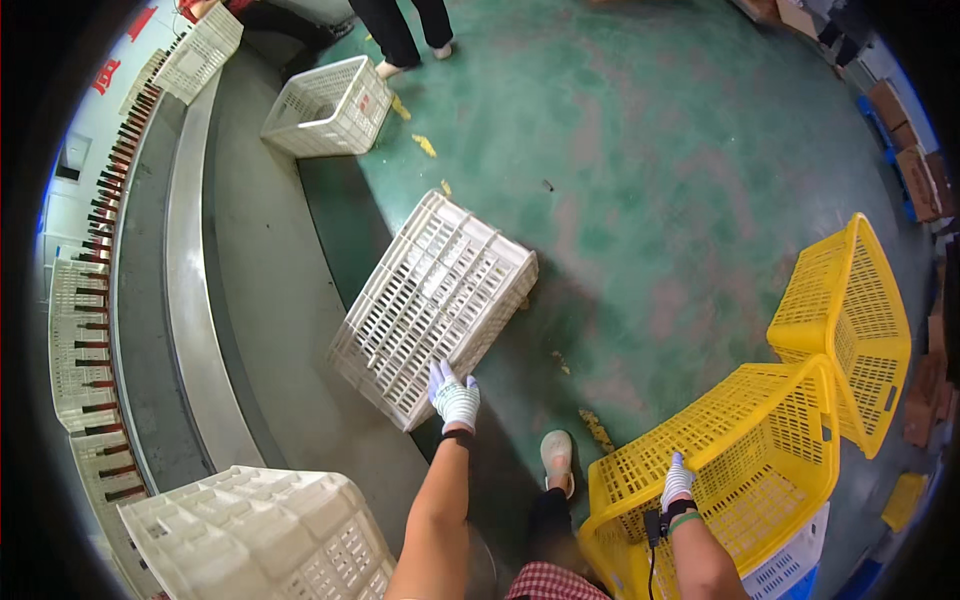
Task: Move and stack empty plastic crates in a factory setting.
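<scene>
Left hand [455, 400] touches white crate [438, 292], finger closure hard to tell; right of that crate, right hand [679, 482] grips yellow crate [695, 425].

White crate [440, 290], yellow crate [695, 428], mottled green floor [640, 180], checked cloth [555, 583]

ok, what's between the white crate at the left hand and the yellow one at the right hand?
Head view: between the white crate and yellow crate lie green floor, worn yellow marks and the wearer's pale shoe.
</scene>
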